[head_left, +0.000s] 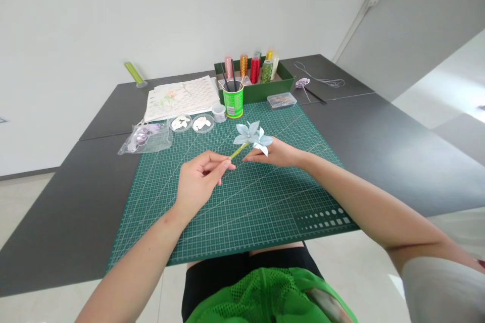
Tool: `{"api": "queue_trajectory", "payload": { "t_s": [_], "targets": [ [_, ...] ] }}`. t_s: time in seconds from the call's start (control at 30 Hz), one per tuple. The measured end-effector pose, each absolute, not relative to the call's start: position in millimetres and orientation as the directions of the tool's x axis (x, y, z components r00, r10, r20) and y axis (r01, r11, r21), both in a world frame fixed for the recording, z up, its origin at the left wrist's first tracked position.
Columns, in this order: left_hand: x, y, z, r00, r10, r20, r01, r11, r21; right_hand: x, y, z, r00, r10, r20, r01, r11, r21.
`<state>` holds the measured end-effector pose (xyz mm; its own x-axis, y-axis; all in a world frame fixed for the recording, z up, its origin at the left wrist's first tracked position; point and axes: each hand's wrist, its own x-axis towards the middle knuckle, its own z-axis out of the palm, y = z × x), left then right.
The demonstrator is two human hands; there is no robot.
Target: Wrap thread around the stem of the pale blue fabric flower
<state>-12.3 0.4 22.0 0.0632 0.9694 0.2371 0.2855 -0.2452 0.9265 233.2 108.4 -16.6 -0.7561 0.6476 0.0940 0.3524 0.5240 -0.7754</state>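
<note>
My left hand (202,176) is closed in a pinch around the lower end of a thin green stem (239,150). The stem tilts up to the right and carries pale blue artificial flowers (248,132) with pointed petals. My right hand (275,152) is just right of the stem, behind and below the lower blossom, which covers part of its fingers. Its visible fingertips come together close to the stem; whatever they may hold is hidden or too small to make out. Both hands are above a green cutting mat (235,212).
Behind the mat, a green box (261,92) holds several thread spools, with a green can (234,103) of tools before it. Petal dishes (203,123), a plastic bag (151,141) and paper sheets (182,95) lie left. A clear case (282,100) and purple flower (302,83) lie right.
</note>
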Motion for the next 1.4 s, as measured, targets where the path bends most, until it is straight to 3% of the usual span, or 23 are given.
{"api": "queue_trajectory", "payload": {
  "t_s": [0.23,0.57,0.83,1.0,1.13,1.4],
  "targets": [
    [-18,10,21,-0.062,0.97,0.236,0.28,-0.21,0.937,234,101,0,-0.829,0.559,0.004,0.322,0.484,-0.813],
    [-20,16,19,-0.127,0.975,0.181,0.336,-0.129,0.933,233,83,19,-0.882,0.466,0.071,0.202,0.51,-0.836],
    [-23,20,19,-0.149,0.975,0.166,0.44,-0.085,0.894,237,75,28,-0.882,0.444,0.154,0.061,0.433,-0.899],
    [-20,18,12,0.034,0.999,0.017,0.509,-0.032,0.86,238,70,36,-0.853,0.48,0.207,-0.009,0.382,-0.924],
    [-13,11,8,0.296,0.955,-0.03,0.576,-0.153,0.803,238,67,39,-0.771,0.577,0.271,-0.022,0.401,-0.916],
    [-5,2,12,0.461,0.887,-0.03,0.586,-0.279,0.761,233,68,36,-0.682,0.667,0.3,0.077,0.473,-0.878]
  ]
}}
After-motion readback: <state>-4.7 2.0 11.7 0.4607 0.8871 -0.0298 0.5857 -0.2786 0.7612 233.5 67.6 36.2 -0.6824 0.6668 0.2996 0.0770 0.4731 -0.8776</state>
